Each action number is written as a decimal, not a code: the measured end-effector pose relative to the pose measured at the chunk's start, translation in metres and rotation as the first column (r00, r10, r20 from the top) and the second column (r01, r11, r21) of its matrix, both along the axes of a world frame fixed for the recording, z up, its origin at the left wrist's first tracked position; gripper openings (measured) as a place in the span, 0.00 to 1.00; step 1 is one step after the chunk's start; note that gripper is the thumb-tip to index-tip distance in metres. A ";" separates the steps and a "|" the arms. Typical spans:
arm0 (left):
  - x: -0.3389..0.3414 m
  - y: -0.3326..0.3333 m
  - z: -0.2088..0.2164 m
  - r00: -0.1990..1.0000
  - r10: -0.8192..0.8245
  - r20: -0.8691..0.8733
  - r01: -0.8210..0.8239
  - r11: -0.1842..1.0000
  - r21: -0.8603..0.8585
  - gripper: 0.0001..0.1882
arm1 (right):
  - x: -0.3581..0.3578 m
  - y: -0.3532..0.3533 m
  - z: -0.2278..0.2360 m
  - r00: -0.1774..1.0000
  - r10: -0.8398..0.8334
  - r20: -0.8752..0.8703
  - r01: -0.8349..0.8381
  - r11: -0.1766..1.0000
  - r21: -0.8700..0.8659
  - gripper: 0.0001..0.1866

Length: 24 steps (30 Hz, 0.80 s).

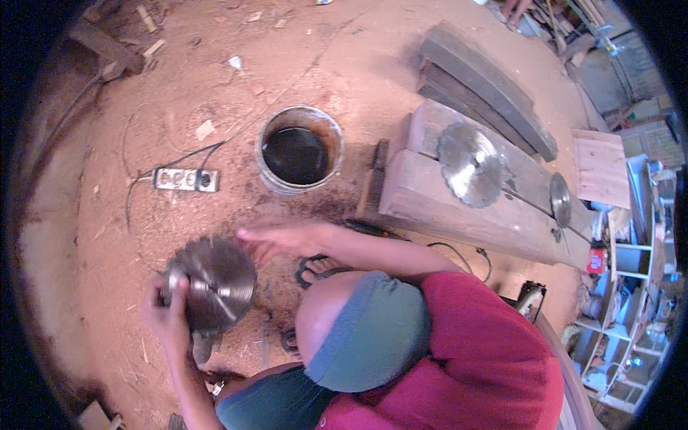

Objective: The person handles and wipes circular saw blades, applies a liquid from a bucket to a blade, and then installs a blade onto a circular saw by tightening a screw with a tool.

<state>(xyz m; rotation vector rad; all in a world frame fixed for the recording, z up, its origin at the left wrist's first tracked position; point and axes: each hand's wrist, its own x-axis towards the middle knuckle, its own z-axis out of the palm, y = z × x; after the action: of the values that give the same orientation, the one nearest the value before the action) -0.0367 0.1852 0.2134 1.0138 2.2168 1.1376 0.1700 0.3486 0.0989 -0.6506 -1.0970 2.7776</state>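
Observation:
My left hand point(169, 304) grips a round toothed saw blade point(218, 283) by its left edge, with the thumb lying on its face. The blade is held over the ground in front of my feet, and its shine is smeared by motion. My right hand point(276, 240) is stretched out by the blade's upper right edge, fingers apart and slightly blurred; I cannot tell whether it touches the blade. Beyond it stands a bucket point(265, 179) with dark liquid inside. A larger saw blade point(469, 165) lies flat on a thick timber beam point(430, 190) to the right.
A smaller disc point(560, 201) sits farther along the beam. Dark planks point(487, 79) lie behind it. A white power strip point(185, 179) and its cable rest on the sandy, chip-strewn floor at left. Cluttered shelves point(631, 287) stand at far right.

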 end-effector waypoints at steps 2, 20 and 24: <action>-0.013 0.023 -0.007 0.890 0.148 0.432 -0.199 0.977 0.074 0.17 | 0.001 0.013 -0.005 0.974 -0.213 -0.073 0.224 0.891 0.394 0.22; -0.101 -0.028 0.020 0.449 0.252 0.857 -0.490 0.871 0.001 0.24 | 0.048 0.026 0.104 0.821 -0.476 0.315 -0.080 0.451 0.889 0.28; 0.017 -0.016 0.062 0.433 0.309 0.847 -0.344 0.925 -0.162 0.26 | 0.109 -0.014 0.123 0.771 -0.399 0.496 -0.028 0.757 0.653 0.27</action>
<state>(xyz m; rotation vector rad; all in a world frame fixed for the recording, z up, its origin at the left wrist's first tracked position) -0.0198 0.1689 0.2754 -0.1084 1.5274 1.4220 0.2792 0.3345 0.2214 -1.4955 -1.8113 1.8073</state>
